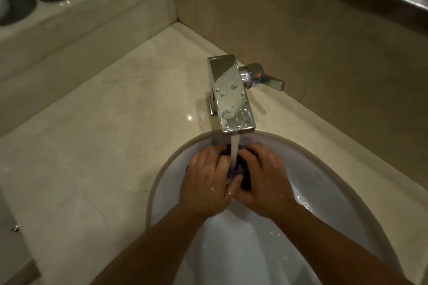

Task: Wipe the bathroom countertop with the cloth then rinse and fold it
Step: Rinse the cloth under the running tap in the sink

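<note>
Marble countertop (111,136) gleaming; I'm watching left hand (208,180) and right hand (264,178) gripping purple cloth (236,170) under running faucet (231,92). Should keep kneading, then wring out.

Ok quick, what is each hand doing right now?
Left hand: grips the dark cloth under the running tap.
Right hand: grips the same cloth too.

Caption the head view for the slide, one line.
Left hand and right hand grip the dark cloth under the running tap in the sink.
</note>
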`<move>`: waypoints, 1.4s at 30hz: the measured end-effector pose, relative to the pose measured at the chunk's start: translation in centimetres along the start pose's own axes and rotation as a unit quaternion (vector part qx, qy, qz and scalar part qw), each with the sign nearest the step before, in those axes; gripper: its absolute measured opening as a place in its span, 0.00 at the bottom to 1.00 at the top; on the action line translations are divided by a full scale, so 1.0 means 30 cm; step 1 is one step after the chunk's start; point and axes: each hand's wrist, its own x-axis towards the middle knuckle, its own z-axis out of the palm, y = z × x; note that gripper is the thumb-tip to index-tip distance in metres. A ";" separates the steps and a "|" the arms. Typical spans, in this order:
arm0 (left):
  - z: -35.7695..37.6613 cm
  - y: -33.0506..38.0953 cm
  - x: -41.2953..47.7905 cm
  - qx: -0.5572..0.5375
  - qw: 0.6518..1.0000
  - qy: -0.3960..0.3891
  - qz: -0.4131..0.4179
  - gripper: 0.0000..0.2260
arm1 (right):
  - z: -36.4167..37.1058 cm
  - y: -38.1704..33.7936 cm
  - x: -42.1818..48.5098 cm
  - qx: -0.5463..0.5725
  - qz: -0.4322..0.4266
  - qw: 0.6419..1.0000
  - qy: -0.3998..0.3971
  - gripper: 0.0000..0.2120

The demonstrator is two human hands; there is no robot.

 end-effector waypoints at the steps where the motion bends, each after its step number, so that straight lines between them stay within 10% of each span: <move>1: 0.018 -0.005 -0.002 0.009 1.000 -0.012 -0.004 0.17 | 0.026 0.011 -0.011 -0.030 0.017 0.999 -0.028 0.31; 18: 0.252 0.001 -0.009 0.156 0.983 0.058 -0.081 0.16 | 0.217 0.127 -0.013 -0.042 0.057 0.993 -0.092 0.09; 24: 0.196 0.023 0.000 0.114 0.986 -0.028 -0.122 0.17 | 0.144 0.066 0.009 -0.066 0.073 0.984 -0.148 0.14; 32: -0.023 0.031 -0.015 -0.007 1.000 -0.009 -0.007 0.30 | 0.044 -0.043 -0.013 0.016 0.002 0.999 0.034 0.34; 36: 0.058 -0.019 -0.032 0.015 0.996 -0.085 -0.025 0.26 | 0.132 -0.011 -0.033 0.003 0.089 0.995 -0.042 0.26; 42: 0.210 0.011 -0.051 0.081 0.989 0.041 -0.114 0.16 | 0.263 0.025 -0.055 -0.025 0.144 0.989 -0.001 0.16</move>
